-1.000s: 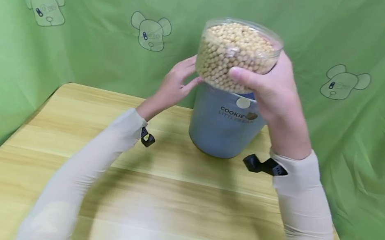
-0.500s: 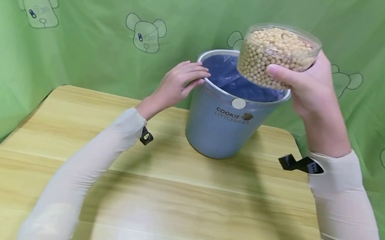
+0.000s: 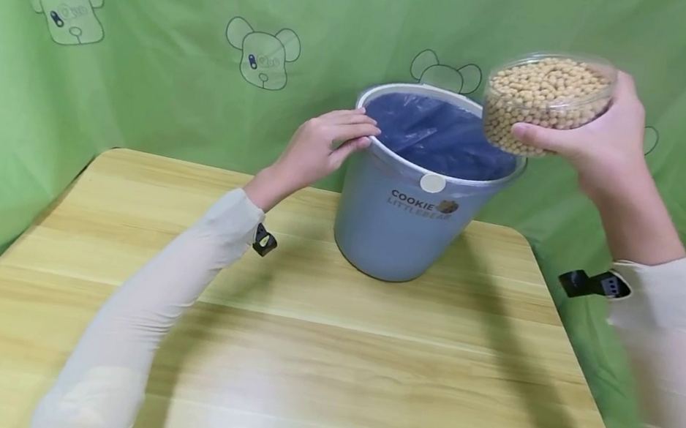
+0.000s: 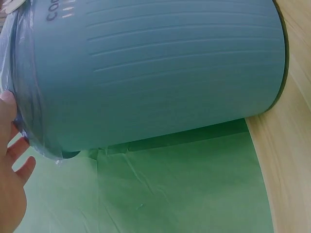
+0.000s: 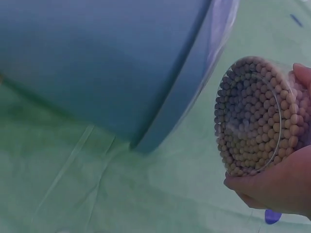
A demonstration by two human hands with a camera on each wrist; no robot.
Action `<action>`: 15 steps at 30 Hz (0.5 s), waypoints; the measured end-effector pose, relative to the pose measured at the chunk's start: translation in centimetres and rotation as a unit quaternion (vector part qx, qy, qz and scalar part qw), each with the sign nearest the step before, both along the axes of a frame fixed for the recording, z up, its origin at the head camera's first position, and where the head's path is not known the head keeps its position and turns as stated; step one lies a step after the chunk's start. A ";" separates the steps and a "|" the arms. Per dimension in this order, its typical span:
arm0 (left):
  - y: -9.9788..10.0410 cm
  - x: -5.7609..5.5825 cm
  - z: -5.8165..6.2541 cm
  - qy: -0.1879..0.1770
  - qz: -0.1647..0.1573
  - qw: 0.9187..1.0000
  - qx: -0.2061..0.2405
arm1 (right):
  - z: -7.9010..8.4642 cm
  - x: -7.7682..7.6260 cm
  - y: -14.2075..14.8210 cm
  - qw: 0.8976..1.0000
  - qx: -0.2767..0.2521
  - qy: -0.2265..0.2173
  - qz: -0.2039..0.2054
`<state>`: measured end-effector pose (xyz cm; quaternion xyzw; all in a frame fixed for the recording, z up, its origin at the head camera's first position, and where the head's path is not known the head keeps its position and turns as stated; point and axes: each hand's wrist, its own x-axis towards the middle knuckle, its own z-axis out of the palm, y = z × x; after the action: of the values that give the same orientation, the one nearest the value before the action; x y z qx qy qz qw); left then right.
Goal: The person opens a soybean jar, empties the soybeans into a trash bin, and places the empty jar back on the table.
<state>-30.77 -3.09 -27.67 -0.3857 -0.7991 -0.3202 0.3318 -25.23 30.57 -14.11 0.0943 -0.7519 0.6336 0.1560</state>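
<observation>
A blue-grey trash bin (image 3: 397, 229), lettered "COOKIE LITTLEBEAR", stands on the wooden table, a bluish plastic liner (image 3: 434, 135) inside it. My left hand (image 3: 327, 141) holds the bin's left rim, fingers over the edge and thumb on the outer side. To the right of the bin, my right hand (image 3: 613, 140) grips a clear round plastic jar (image 5: 282, 82), raised and tilted slightly to the left. Soybean-like pale round beans (image 3: 551, 86) fill the jar nearly to its rim. Its lower left part overlaps the bin's right rim in the head view.
Light wooden table (image 3: 292, 376) spans the front and middle. Green curtain (image 3: 160, 98) with mouse-like drawings hangs behind and along both sides. The bin stands near the table's far edge. Black wrist cameras (image 3: 595, 283) stick out from the cuffs.
My right hand has carried the jar rightward, from in front of the bin's mouth to its right side, uncovering the opening and liner. My left hand stays at the left rim.
</observation>
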 end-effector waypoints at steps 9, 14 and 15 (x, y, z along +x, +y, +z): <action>0.4 0.3 0.4 -0.019 0.002 1.000 -0.001 | 1.1 -1.4 3.4 0.980 0.176 -0.006 -0.090; 0.6 0.5 0.5 -0.029 -0.001 1.000 0.006 | 1.3 -1.7 5.2 0.973 0.204 -0.022 -0.101; 0.7 0.5 0.4 -0.032 -0.001 0.999 0.007 | 1.3 -1.8 5.5 0.972 0.208 -0.025 -0.102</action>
<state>-30.24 -2.40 -27.24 -0.3736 -0.8068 -0.3380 0.3085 -26.99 36.06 -12.76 0.0313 -0.8766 0.4459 0.1782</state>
